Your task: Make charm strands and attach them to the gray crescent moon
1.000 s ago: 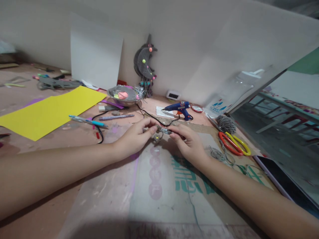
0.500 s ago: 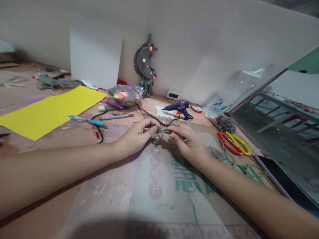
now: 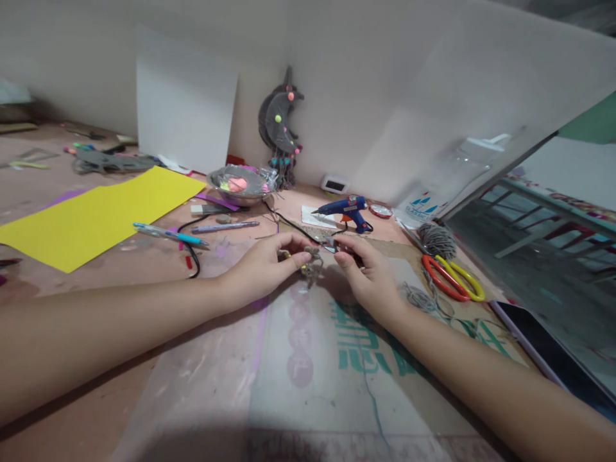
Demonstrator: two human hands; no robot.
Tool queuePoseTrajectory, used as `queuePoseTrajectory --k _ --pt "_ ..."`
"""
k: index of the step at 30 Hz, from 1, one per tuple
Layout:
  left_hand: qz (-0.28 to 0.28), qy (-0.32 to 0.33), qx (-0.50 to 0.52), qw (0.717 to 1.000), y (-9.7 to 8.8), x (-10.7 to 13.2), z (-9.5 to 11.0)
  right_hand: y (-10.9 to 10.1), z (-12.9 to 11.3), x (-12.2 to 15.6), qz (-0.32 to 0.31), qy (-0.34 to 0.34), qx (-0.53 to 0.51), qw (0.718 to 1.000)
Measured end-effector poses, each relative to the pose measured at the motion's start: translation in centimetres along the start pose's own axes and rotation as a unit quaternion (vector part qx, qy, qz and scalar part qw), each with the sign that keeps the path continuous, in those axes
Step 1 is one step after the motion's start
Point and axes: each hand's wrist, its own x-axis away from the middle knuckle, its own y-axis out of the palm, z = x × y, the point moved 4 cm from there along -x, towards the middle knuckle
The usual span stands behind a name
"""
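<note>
My left hand (image 3: pixel 262 266) is closed, pinching a small grey-brown yarn piece (image 3: pixel 312 266) with a bit of yellow on it. Loose-looking strands hang from the piece below my fingertips. Facing it, my right hand (image 3: pixel 368 273) is closed around a small metal-tipped tool (image 3: pixel 330 245) with a dark handle; its exact kind is mostly hidden by my fingers. The tool's tip points left, just beside the yarn piece. Beneath both hands lies a clear plastic sheet (image 3: pixel 206 385) over printed cardboard (image 3: pixel 409 269).
Behind my hands, a blue glue gun (image 3: pixel 344 206) rests by a white pad, its black cord running left. To the right are scissors (image 3: pixel 450 279), a grey yarn ball (image 3: pixel 437 239) and a phone (image 3: pixel 553 350). Yellow paper (image 3: pixel 101 215), pens (image 3: pixel 171 235) and a bowl (image 3: pixel 240 183) sit left.
The tool in my right hand has drawn back from the yarn piece and tilted up. My left hand has turned the piece, which now shows more strands.
</note>
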Motion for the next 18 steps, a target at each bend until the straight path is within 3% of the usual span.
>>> queuePoseTrajectory --k 18 --pt "0.005 -0.015 0.003 1.000 -0.02 0.03 -0.27 0.24 -0.01 -0.14 -0.014 0.004 -0.027 1.000"
